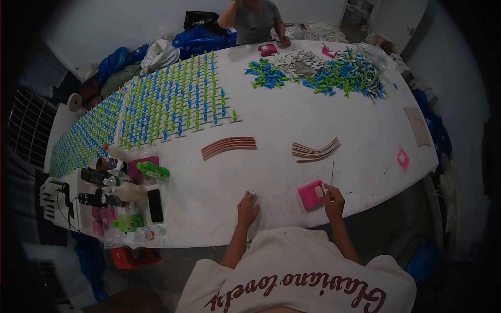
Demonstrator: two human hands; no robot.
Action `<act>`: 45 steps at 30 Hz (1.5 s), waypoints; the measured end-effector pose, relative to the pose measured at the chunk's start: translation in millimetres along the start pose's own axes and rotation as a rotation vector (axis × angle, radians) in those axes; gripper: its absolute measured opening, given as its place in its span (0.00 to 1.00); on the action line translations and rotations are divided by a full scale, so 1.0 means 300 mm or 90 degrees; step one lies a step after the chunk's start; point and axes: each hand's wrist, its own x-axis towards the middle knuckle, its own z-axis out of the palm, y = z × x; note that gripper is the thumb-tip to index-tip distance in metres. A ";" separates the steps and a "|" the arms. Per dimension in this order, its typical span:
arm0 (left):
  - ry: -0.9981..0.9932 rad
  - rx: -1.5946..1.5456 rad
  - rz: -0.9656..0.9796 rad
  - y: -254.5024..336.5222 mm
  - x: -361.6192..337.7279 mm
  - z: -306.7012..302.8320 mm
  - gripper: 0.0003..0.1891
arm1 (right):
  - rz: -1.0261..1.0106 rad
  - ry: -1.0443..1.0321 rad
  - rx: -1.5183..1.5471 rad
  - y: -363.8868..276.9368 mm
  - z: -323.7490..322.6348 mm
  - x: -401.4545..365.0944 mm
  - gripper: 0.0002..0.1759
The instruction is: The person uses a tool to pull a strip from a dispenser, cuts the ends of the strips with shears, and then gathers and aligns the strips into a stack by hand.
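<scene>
My left hand [247, 209] rests close to the near edge of the white table [271, 117]. Its fingertips are closed on a small white piece [253, 192], too small to name. My right hand [334, 201] is closed around a thin, pointed stick-like tool [332, 176] whose tip points away from me. Just left of that hand lies a pink square container [311, 195] with a pale inside. Farther out are two bundles of thin curved strips, one brownish [229, 146] on the left and one paler [315, 150] on the right.
Rows of blue and green clips [172, 101] stand at the left. Bottles [153, 171] and a phone [155, 205] lie nearer. Loose clips [344, 75] are heaped at the far right. A pink frame [402, 159] lies right. Another person [255, 23] sits opposite.
</scene>
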 end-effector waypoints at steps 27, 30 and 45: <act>-0.035 -0.132 -0.022 0.019 0.028 -0.042 0.24 | 0.015 -0.044 -0.061 -0.030 -0.005 -0.119 0.13; -0.039 -0.103 0.033 0.018 0.024 -0.038 0.24 | -0.020 -0.095 -0.110 -0.096 0.003 -0.145 0.12; -0.014 -0.175 -0.026 -0.013 0.014 -0.026 0.22 | -0.046 -0.076 -0.127 -0.114 -0.014 -0.227 0.22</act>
